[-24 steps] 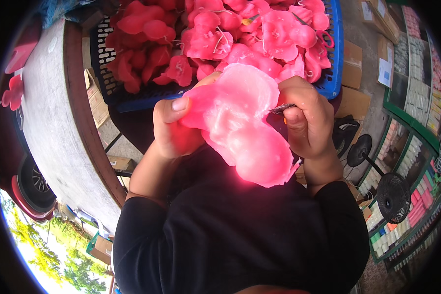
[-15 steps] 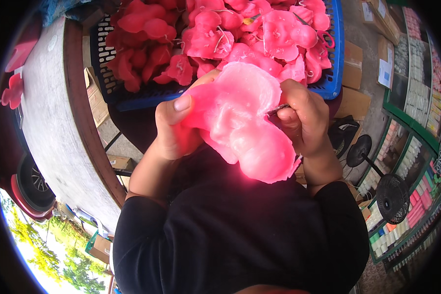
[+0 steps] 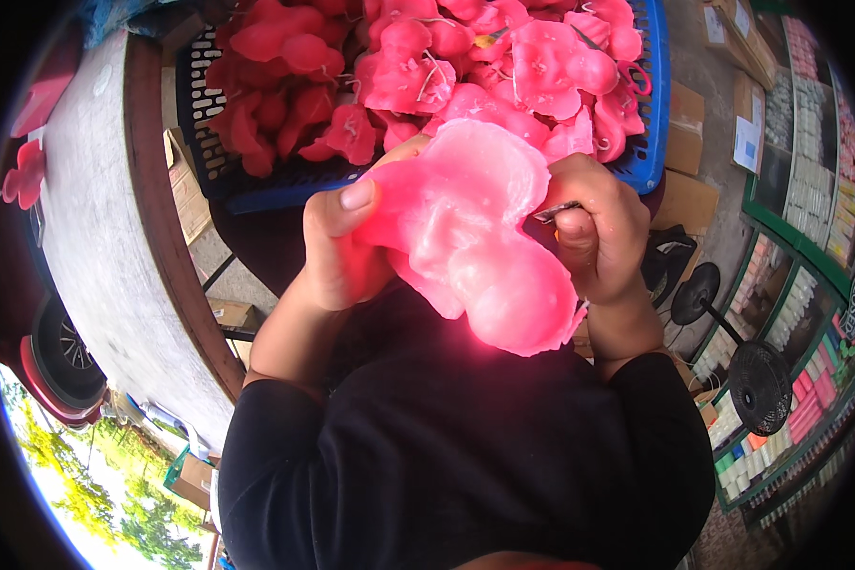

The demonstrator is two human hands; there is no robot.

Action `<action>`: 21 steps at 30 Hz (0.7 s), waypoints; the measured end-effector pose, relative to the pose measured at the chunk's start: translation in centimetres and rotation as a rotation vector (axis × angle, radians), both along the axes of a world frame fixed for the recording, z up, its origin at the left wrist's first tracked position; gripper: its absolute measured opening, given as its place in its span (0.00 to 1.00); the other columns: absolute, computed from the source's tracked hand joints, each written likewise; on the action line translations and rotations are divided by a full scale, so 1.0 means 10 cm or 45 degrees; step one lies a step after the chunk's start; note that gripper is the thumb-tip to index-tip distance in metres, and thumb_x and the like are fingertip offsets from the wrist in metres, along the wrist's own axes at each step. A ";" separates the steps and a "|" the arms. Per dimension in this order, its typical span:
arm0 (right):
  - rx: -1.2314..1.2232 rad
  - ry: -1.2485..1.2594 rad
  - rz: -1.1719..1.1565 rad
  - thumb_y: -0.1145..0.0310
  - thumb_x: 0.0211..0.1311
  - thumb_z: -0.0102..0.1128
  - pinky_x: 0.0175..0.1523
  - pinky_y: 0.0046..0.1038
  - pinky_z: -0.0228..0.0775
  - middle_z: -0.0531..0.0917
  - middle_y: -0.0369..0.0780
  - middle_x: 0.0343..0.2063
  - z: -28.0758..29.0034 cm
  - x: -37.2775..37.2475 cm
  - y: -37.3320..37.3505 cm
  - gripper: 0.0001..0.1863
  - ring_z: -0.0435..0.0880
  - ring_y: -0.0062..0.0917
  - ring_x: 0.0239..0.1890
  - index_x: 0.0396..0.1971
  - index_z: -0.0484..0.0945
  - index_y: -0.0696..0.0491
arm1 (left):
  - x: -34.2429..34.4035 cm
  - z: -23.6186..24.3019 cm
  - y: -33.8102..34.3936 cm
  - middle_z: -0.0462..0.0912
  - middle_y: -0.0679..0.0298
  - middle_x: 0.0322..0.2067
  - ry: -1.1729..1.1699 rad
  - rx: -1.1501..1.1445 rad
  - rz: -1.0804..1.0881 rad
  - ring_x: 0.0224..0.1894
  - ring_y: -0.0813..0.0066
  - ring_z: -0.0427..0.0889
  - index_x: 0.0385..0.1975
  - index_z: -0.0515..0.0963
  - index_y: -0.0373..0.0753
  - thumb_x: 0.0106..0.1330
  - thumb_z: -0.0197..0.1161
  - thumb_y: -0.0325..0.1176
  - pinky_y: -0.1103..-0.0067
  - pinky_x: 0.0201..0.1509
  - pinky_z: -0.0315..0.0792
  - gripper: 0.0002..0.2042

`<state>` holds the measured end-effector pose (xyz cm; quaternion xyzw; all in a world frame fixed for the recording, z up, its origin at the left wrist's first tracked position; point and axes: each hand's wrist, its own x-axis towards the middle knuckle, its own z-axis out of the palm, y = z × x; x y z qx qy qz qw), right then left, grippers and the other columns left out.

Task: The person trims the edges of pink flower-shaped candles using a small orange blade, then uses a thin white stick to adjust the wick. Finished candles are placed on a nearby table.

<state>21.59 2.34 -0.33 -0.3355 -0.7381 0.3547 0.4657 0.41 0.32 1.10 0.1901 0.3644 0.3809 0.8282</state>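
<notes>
In front of my chest is a lumpy pink wax candle casting point(image 3: 456, 242), with thin, ragged flanges along its edges and a rounded bulge at its lower right. My left hand point(image 3: 335, 242) grips its left side, thumb on top and the other fingers mostly hidden behind. A small metal blade point(image 3: 558, 210) is pinched in my curled right hand point(image 3: 606, 233), its tip near the notch in the casting's right edge. Most of the blade lies hidden in the fingers. A shred of wax sticks out at the casting's lower right rim.
Just beyond my hands stands a blue plastic basket point(image 3: 654, 114) heaped with similar pink castings point(image 3: 399, 71), some showing white wicks. A pale table point(image 3: 90, 190) runs along the left. At right are cardboard boxes point(image 3: 686, 123), a black fan point(image 3: 760, 385) and shelves of candles point(image 3: 798, 309).
My right hand has shifted slightly right, drawing the blade away from the casting's edge. My left hand and the casting have stayed almost still.
</notes>
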 end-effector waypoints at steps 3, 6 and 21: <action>0.092 -0.098 -0.036 0.69 0.64 0.56 0.21 0.26 0.66 0.76 0.40 0.19 0.00 -0.02 0.00 0.08 0.76 0.30 0.17 0.29 0.71 0.58 | 0.00 -0.05 -0.02 0.74 0.51 0.51 -0.229 0.009 0.073 0.51 0.61 0.76 0.61 0.60 0.26 0.52 0.50 0.56 0.69 0.58 0.68 0.42; 0.032 -0.166 -0.015 0.70 0.63 0.57 0.21 0.27 0.65 0.75 0.40 0.19 0.02 -0.01 -0.02 0.09 0.75 0.30 0.16 0.28 0.70 0.58 | -0.01 -0.15 -0.04 0.74 0.51 0.51 -0.467 0.002 0.131 0.52 0.62 0.76 0.61 0.60 0.26 0.53 0.49 0.56 0.69 0.58 0.67 0.41; -0.549 0.104 0.056 0.66 0.69 0.51 0.26 0.22 0.65 0.76 0.40 0.20 -0.08 -0.08 0.10 0.11 0.74 0.25 0.19 0.31 0.73 0.59 | -0.04 -0.38 0.24 0.77 0.55 0.48 -0.257 0.042 0.118 0.50 0.65 0.76 0.55 0.67 0.31 0.60 0.46 0.55 0.71 0.58 0.67 0.32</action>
